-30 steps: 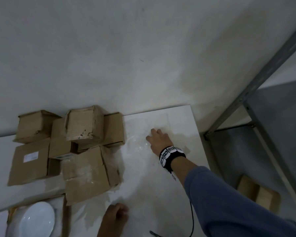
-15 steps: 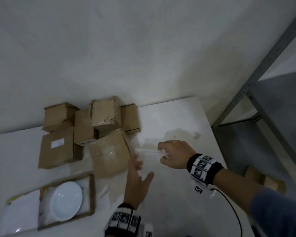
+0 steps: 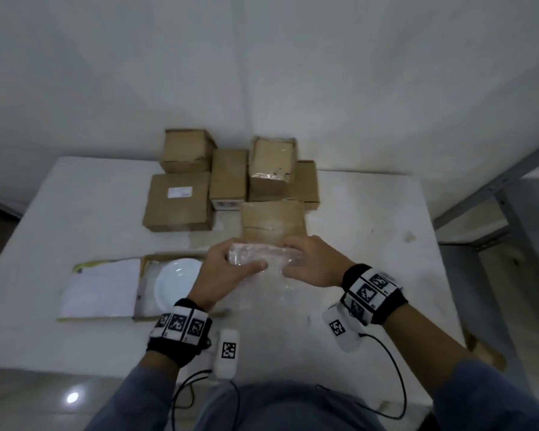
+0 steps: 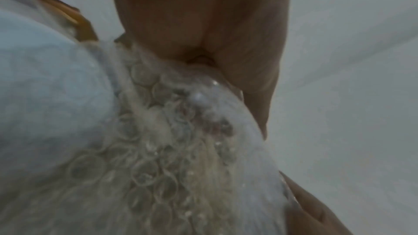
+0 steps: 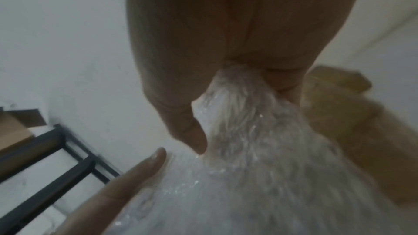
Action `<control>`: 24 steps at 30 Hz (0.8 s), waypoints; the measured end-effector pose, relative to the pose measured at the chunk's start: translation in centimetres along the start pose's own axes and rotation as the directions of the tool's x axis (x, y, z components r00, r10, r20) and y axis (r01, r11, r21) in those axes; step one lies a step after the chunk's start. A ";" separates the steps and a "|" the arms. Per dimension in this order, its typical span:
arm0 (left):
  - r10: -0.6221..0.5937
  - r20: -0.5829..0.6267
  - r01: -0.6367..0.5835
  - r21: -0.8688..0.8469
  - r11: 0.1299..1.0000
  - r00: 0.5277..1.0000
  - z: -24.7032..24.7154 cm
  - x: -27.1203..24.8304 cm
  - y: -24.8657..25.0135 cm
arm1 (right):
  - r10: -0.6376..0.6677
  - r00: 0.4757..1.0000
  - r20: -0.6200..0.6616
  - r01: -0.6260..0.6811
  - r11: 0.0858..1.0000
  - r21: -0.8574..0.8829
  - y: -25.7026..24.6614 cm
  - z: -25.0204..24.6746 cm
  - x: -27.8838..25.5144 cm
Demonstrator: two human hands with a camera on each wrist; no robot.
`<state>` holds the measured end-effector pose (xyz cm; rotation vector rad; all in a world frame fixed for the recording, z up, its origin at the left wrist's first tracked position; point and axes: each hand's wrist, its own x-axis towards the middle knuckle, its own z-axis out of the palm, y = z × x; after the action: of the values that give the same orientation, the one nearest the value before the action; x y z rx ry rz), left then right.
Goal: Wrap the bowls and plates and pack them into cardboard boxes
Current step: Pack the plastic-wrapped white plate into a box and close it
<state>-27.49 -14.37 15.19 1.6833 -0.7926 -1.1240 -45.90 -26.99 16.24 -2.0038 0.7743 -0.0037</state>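
A roll of clear bubble wrap [image 3: 263, 258] is held over the white table [image 3: 75, 213] in front of me. My left hand [image 3: 221, 269] grips its left end and my right hand [image 3: 308, 264] grips its right end. Loose wrap [image 3: 274, 293] trails from the roll onto the table. Up close, the left wrist view shows the bubble wrap [image 4: 162, 149] under my left hand [image 4: 203, 56]. In the right wrist view, my right hand [image 5: 226, 71] pinches the bunched wrap [image 5: 244, 117]. A white plate [image 3: 176, 281] lies in an open cardboard box [image 3: 143, 265] just left of my left hand.
Several shut cardboard boxes [image 3: 178, 200] stand stacked at the back of the table, one [image 3: 273, 220] right behind the roll. White paper [image 3: 101, 287] lies left of the plate. A grey metal rack [image 3: 495, 194] stands to the right. The wall is close behind.
My view has swung back to the table front. Both hands came together from apart and took hold of the bubble wrap roll, lifting it in front of me.
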 end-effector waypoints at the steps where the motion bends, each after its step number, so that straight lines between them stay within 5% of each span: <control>1: -0.025 -0.055 0.024 -0.019 1.000 0.998 -1.9 -0.1 -0.6 | 0.014 1.000 -0.001 -0.014 0.999 0.040 -0.4 1.3 1.0; 5: -0.141 -0.195 0.121 -0.109 0.987 0.971 -9.3 -0.8 -4.6 | 0.118 0.988 -0.104 -0.099 0.981 0.169 -1.4 7.0 5.1; 14: -0.334 -0.258 0.254 -0.298 0.920 0.907 -19.6 -1.5 -11.3 | 0.431 0.879 -0.202 -0.304 0.835 0.459 -4.4 16.8 11.0; 24: -0.200 -0.319 0.206 -0.015 0.978 0.926 -23.0 2.1 -14.2 | 0.494 0.789 -0.365 -0.380 0.860 0.341 -5.1 19.9 13.7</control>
<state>-5.19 -3.20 4.65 1.9348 -0.4314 -0.9466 -26.30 -16.82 5.23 -1.5495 1.4542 -0.2822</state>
